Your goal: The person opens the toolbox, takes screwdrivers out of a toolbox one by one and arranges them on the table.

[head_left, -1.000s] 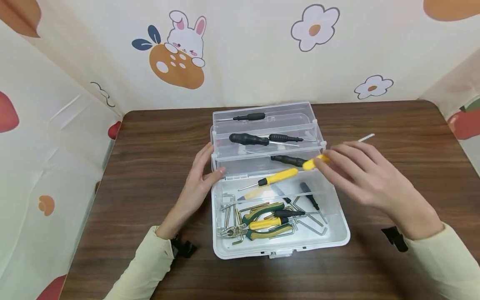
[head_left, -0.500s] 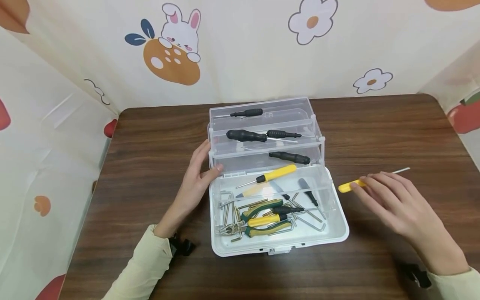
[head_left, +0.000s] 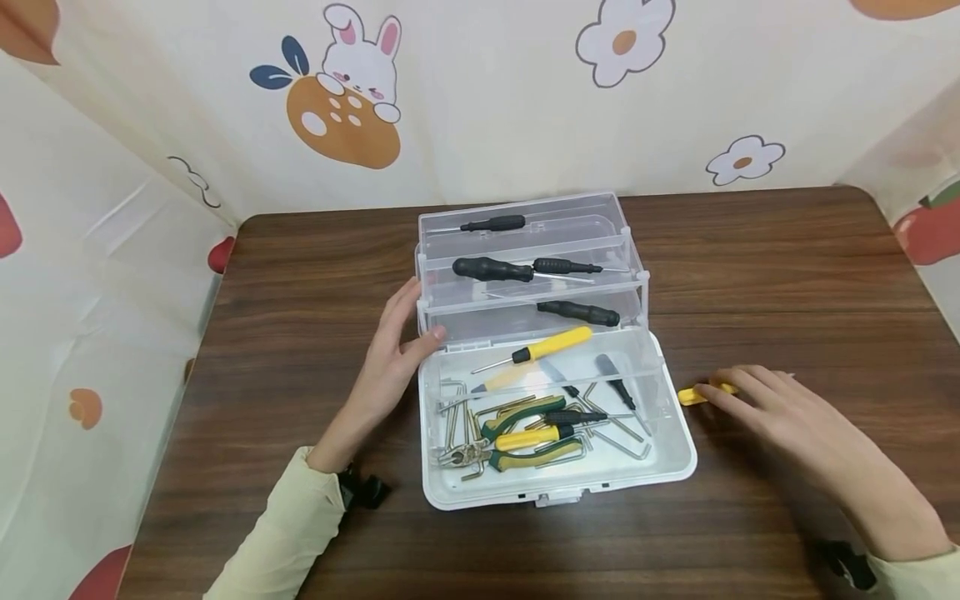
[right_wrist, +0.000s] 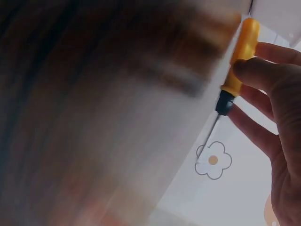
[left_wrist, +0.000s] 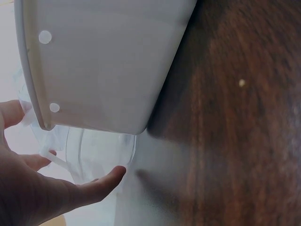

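Observation:
My right hand (head_left: pixel 780 425) pinches a yellow-handled screwdriver (right_wrist: pixel 244 52), to the right of the white toolbox (head_left: pixel 682 462). In the right wrist view its black collar and thin shaft show. The fingers cover part of it in the head view. Against the toolbox's left side rests my left hand (head_left: pixel 382 379), thumb at the edge of the clear folding trays (head_left: pixel 517 321), fingers spread and loosely extended. Inside the box lie combination pliers (head_left: pixel 525 450), a yellow screwdriver (head_left: pixel 534 437) and several hex keys (head_left: pixel 622 446). A second yellow screwdriver (head_left: pixel 558 342) lies in the lowest tray.
Several black-handled screwdrivers (head_left: pixel 491 269) lie in the clear trays. The box and trays stand on a dark wooden table (head_left: pixel 315 333). A patterned wall covering (head_left: pixel 495 100) rises behind the table. A latch (head_left: pixel 558 498) sits on the box's front.
My right hand has carried the yellow screwdriver from beside the trays to the right and down, close to the table. My left hand has stayed at the toolbox. The head view has shifted slightly.

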Demonstrator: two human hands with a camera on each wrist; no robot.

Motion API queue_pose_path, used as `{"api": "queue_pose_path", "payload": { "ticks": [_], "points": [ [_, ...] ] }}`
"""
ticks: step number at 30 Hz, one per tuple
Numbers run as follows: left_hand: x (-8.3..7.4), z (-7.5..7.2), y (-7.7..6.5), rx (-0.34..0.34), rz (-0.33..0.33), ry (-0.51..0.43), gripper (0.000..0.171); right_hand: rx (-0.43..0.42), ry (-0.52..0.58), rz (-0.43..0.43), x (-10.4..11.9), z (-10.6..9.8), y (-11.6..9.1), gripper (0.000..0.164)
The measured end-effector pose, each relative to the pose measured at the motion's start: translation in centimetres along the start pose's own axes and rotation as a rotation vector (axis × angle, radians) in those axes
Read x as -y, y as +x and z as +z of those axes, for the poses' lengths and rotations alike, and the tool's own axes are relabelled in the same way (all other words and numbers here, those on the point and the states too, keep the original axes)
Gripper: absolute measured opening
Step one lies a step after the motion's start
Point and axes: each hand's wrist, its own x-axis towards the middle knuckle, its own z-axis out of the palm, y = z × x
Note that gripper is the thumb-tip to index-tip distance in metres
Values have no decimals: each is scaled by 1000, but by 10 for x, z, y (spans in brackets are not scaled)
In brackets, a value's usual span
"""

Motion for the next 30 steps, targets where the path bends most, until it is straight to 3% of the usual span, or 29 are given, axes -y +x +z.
{"api": "queue_pose_path", "payload": {
  "ticks": [11,17,24,30],
  "points": [
    [-1,0,0,5,-6,1,68,27,-11,27,3,1,2,69],
    [0,1,0,6,-12,0,68,-16,21,7,1,-3,8,64],
    [-1,1,0,9,-17,-15,67,-83,104,3,6,-30,28,58],
    [-1,0,1,5,-18,-13,68,-72,96,-16,13,-53,57,61]
  ]
}}
